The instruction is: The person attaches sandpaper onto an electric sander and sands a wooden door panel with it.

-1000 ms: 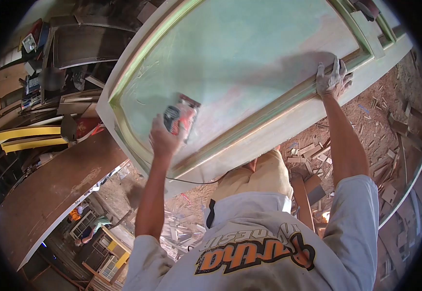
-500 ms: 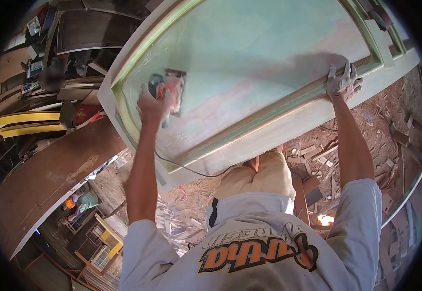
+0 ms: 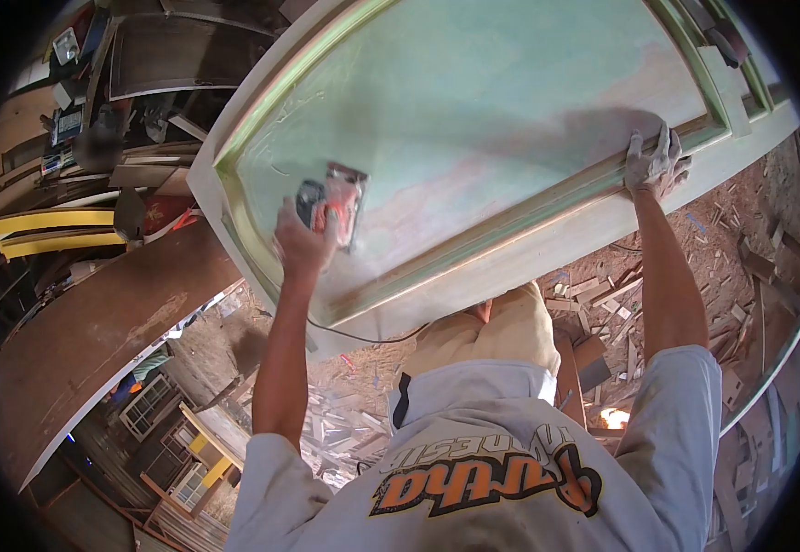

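My left hand [image 3: 301,241] is wrapped round an orange-and-black electric sander [image 3: 349,198], its flat pad against a large door-like panel [image 3: 474,83]. The panel's recessed face is pale green with pinkish patches, bordered by a raised moulding and a wide whitish frame. A dark cord [image 3: 372,339] runs from near my left wrist across the panel's near edge. On the right, my right hand [image 3: 655,166], coated in pale dust, lies over the near moulding with its fingers stretched out and slightly spread. Nothing shows inside it.
A brown curved board [image 3: 115,322] stands to the left, with yellow strips [image 3: 60,235] and stacked wood beyond it. Wood offcuts [image 3: 602,294] litter the ground under and beside the panel. Window-like frames [image 3: 188,483] are at the lower left.
My left hand and the sander have shifted a little right and toward me across the panel. My right hand keeps its place on the moulding. A person at the lower left is now mostly hidden.
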A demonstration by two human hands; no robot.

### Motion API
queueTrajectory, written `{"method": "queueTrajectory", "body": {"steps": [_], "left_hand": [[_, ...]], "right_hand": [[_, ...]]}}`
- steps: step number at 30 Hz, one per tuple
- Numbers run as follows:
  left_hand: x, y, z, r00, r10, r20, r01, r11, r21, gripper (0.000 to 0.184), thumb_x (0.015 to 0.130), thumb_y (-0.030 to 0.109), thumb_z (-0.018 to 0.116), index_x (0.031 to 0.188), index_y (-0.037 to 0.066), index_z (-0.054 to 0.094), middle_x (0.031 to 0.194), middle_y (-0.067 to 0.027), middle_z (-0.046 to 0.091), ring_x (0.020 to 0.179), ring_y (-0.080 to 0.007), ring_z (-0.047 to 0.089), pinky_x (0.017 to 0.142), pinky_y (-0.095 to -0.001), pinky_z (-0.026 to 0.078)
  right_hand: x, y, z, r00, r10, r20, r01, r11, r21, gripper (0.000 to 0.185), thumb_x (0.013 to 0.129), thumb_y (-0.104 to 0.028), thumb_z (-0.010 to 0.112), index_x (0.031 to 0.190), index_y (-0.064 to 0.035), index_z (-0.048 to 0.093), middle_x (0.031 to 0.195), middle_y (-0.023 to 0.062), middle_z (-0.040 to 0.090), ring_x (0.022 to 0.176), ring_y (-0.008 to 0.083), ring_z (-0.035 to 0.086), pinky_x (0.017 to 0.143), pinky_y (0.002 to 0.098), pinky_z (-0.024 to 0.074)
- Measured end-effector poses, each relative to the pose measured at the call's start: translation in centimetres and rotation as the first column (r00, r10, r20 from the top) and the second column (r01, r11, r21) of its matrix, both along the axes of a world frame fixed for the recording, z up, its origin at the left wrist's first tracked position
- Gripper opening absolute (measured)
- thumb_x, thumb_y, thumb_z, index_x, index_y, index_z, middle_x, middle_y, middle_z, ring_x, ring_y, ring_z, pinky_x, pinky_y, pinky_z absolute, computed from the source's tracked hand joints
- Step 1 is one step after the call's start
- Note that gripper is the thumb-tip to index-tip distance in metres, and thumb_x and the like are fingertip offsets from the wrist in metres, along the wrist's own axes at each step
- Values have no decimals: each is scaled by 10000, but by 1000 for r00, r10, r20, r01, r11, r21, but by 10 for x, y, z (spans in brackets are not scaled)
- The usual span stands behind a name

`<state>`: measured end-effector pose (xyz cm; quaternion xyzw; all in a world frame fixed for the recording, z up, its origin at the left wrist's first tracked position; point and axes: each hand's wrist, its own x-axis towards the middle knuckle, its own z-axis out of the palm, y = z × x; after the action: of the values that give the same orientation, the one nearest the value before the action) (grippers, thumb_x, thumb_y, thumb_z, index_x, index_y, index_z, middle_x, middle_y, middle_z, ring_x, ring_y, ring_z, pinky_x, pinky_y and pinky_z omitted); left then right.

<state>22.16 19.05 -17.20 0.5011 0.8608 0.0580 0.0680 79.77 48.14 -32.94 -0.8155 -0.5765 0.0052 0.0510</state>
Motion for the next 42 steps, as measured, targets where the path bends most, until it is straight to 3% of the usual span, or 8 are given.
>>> {"method": "queueTrajectory", "body": {"steps": [11, 17, 20, 22, 25, 26, 37, 42], "left_hand": [[-57, 106, -14, 999, -30, 15, 28, 988, 153, 800, 851, 483, 845, 1402, -47, 609, 1198, -406, 740, 1107, -572, 740, 985, -608, 600], [35, 26, 1, 993, -113, -46, 118, 985, 123, 699, 833, 431, 894, 1299, -7, 612, 1049, -312, 716, 964, -524, 739, 844, -595, 607], [84, -9, 21, 990, -83, 116, 78, 996, 49, 676, 844, 403, 881, 1316, 4, 608, 1119, -287, 690, 984, -509, 726, 845, -596, 603], [106, -21, 31, 990, -69, 126, 81, 992, -93, 732, 873, 411, 873, 1365, -62, 610, 1218, -313, 692, 1121, -522, 704, 983, -586, 578], [105, -29, 32, 981, -72, 180, 102, 981, -164, 703, 879, 417, 865, 1338, -51, 612, 1254, -303, 675, 1159, -506, 693, 990, -582, 572], [96, -30, 27, 989, -122, 86, 130, 987, -97, 635, 860, 382, 863, 1306, 10, 605, 1204, -253, 656, 1064, -490, 708, 883, -596, 590], [-37, 75, -9, 996, -72, -49, 76, 991, 107, 640, 856, 413, 889, 1235, -46, 652, 1103, -323, 745, 1027, -536, 743, 914, -595, 599], [3, 96, 4, 998, -60, 16, 59, 994, 97, 591, 851, 411, 901, 1193, -8, 662, 1072, -304, 768, 994, -527, 755, 881, -595, 602]], "right_hand": [[2, 3, -4, 1000, -8, 22, 8, 1000, -3, 860, 990, -757, 591, 1740, -362, 449, 1817, -21, 382, 1672, 510, 228, 1365, 631, 187], [1, 2, -1, 1000, 13, 9, -13, 1000, -8, 840, 999, -737, 586, 1732, -343, 464, 1811, -8, 390, 1663, 508, 236, 1362, 633, 202], [-1, 1, 2, 1000, -6, 26, 7, 1000, -31, 831, 999, -719, 600, 1728, -342, 470, 1808, -6, 394, 1659, 506, 240, 1361, 636, 209], [0, 3, 0, 1000, 4, 9, -4, 1000, 3, 834, 995, -716, 608, 1728, -343, 469, 1807, -7, 394, 1660, 506, 240, 1360, 642, 206], [1, 2, -1, 1000, 4, 3, -4, 1000, 19, 837, 990, -714, 620, 1727, -346, 470, 1807, -7, 394, 1659, 506, 241, 1359, 653, 204], [0, 1, -1, 1000, -7, 6, 7, 1000, 10, 838, 987, -716, 623, 1725, -348, 472, 1806, -7, 394, 1658, 506, 241, 1358, 657, 203], [5, 1, -10, 997, 33, 63, -38, 996, 75, 808, 995, -728, 612, 1698, -342, 515, 1776, -3, 443, 1618, 477, 315, 1326, 628, 248], [3, 3, -1, 1000, 12, -7, -11, 1000, 28, 832, 976, -702, 639, 1719, -361, 479, 1803, -9, 407, 1643, 510, 255, 1355, 648, 199]]}}
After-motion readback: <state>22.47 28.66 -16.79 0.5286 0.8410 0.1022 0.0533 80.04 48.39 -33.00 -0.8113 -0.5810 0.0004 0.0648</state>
